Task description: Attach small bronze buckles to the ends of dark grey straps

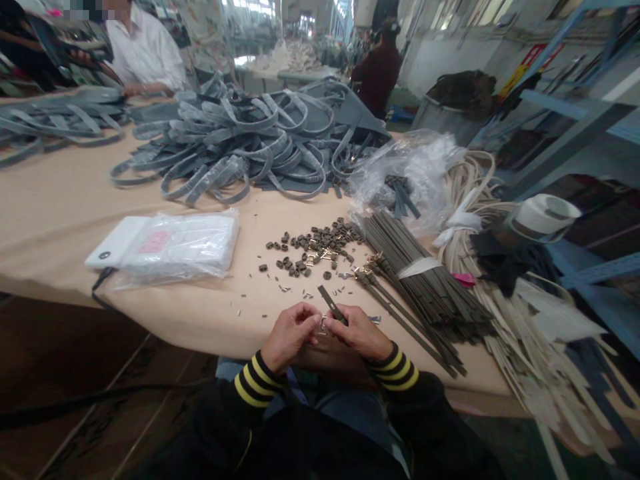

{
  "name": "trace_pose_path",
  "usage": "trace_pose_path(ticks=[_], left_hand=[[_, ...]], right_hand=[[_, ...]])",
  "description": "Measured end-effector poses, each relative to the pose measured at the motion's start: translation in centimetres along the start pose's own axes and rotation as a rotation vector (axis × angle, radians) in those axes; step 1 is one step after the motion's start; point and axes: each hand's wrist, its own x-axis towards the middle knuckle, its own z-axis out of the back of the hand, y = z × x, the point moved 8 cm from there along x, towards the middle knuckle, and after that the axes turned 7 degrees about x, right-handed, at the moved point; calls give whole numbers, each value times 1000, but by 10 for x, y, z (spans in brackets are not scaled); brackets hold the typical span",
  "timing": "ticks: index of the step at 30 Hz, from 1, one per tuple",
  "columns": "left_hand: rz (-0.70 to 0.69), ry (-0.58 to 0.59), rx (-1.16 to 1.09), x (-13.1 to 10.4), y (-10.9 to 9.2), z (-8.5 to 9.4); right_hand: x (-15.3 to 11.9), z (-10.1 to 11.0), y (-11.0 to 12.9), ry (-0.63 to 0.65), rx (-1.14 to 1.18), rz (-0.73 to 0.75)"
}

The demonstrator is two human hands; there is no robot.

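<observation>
At the table's near edge my left hand [293, 331] pinches a small gold-coloured metal buckle [323, 325] between thumb and fingertips. My right hand [363, 333], close beside it, is closed on a dark olive strap [328, 299] whose end sticks up past the fingers and shows a small hole. Strap and buckle meet between the two hands; whether the strap passes through the buckle is hidden by the fingers. Beyond them lies a loose pile of olive strap loops [300, 265], with several gold buckles [320, 257] and tiny metal bits among it.
Right of my hands lie straps with buckles [400, 310] and a tied bundle of olive straps [425, 280]. A plastic-wrapped white device [185, 243] sits left. Grey-blue straps [250, 140] heap at the back. Pale cords [470, 187] and a blue rack [590, 260] stand right. A person in white [145, 50] works across.
</observation>
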Motion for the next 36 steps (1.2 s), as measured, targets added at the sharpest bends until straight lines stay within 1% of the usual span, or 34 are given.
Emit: trace_pose_path(ticks=[2, 5, 8, 11, 13, 16, 18, 19, 21, 23, 26, 32, 36], left_hand=[[10, 67, 21, 0, -1, -2], [78, 174, 38, -4, 5, -6], [165, 224, 37, -8, 13, -9], [214, 218, 3, -10, 17, -10], [232, 193, -42, -11, 18, -9], [268, 152, -163, -11, 20, -7], [292, 121, -253, -11, 21, -5], [300, 109, -289, -11, 21, -4], [305, 99, -341, -11, 21, -4], [311, 95, -368, -11, 22, -4], [327, 101, -384, -11, 24, -6], [369, 159, -456, -15, 28, -10], [430, 235, -548, -21, 32, -22]], right_hand=[[-1, -3, 0, 73, -17, -8], [-3, -6, -1, 148, -1, -18], [-5, -10, -2, 183, 37, -1], [-6, -12, -8, 172, 76, -32], [-7, -10, -15, 111, 148, -79], [-13, -5, -25, -25, 299, -141], [-20, -4, -28, -61, 324, -148], [-23, -6, -28, -45, 314, -142], [-31, -12, -30, 29, 295, -145], [-37, -19, -33, 88, 332, -171], [-42, -22, -37, 113, 431, -192], [-39, -22, -34, 171, 481, -180], [-39, -20, -30, 201, 473, -180]])
